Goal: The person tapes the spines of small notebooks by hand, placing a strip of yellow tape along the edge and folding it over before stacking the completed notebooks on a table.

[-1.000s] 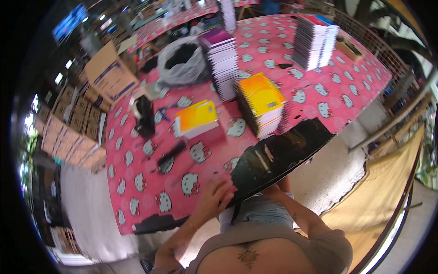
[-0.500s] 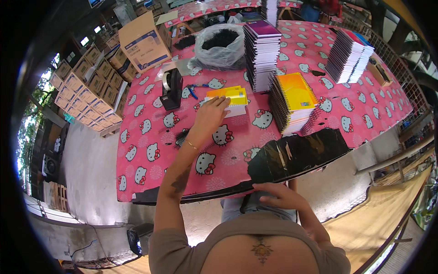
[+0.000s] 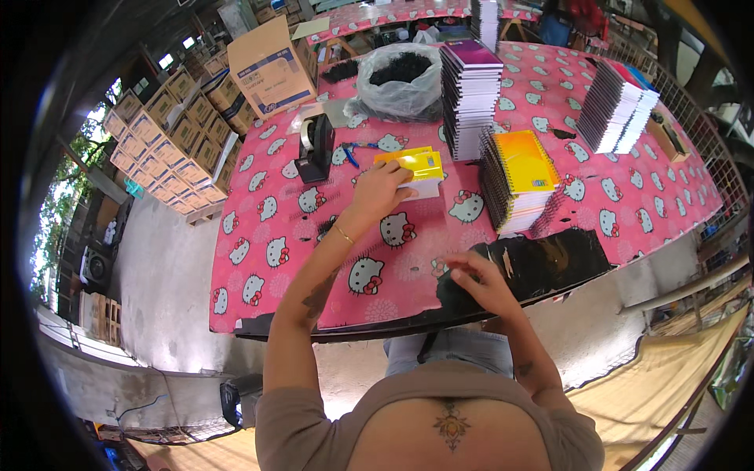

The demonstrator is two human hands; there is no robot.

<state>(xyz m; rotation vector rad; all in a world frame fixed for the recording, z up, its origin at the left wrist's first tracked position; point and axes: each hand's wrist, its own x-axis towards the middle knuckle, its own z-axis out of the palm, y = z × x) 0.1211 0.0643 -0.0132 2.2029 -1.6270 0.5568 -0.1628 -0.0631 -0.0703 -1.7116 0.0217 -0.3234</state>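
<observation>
My left hand (image 3: 383, 188) grips the near left corner of a small yellow-covered stack of notebook pages (image 3: 422, 166), its fingers over the top and its thumb by the front side. My right hand (image 3: 482, 281) is over the black patch (image 3: 542, 263) at the table's near edge, fingers apart and holding nothing. To the right of the yellow-covered stack stands a pile of yellow spiral notebooks (image 3: 525, 169). Blue-handled pliers (image 3: 353, 153) lie just behind my left hand, beside a black tape dispenser (image 3: 315, 153).
A clear plastic bag of black coils (image 3: 399, 82) sits toward the back, near an open cardboard box (image 3: 271, 74). Tall notebook stacks (image 3: 470, 102) rise behind the yellow pile, and more notebooks (image 3: 616, 106) stand at right. Cartons (image 3: 169, 149) are piled left of the pink table (image 3: 275, 290).
My right hand has risen from below the table's edge to over its front. My left hand has shifted its fingers to the stack's near left corner. The view has turned slightly left.
</observation>
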